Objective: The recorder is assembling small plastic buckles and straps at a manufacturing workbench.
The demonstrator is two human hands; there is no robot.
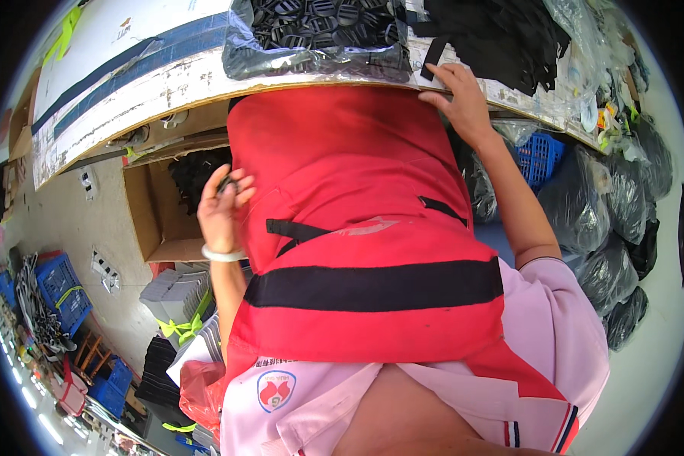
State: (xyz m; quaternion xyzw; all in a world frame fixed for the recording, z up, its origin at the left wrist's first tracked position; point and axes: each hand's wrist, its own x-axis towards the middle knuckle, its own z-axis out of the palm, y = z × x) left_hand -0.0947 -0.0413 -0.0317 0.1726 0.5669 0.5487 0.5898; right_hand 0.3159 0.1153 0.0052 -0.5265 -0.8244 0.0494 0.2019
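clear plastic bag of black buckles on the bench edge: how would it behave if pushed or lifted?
The clear plastic bag of black plastic buckles would probably slump rather than hold shape, since its film wraps loose pieces. The glossy film looks slippery. It overhangs the worn white workbench edge, so a push toward the person could tip it off. Packed full, it is likely heavy for its size.

Worn white workbench (129, 83) over a grey floor (61, 205) — blue crates (62, 289), perhaps bundled stock, alongside.
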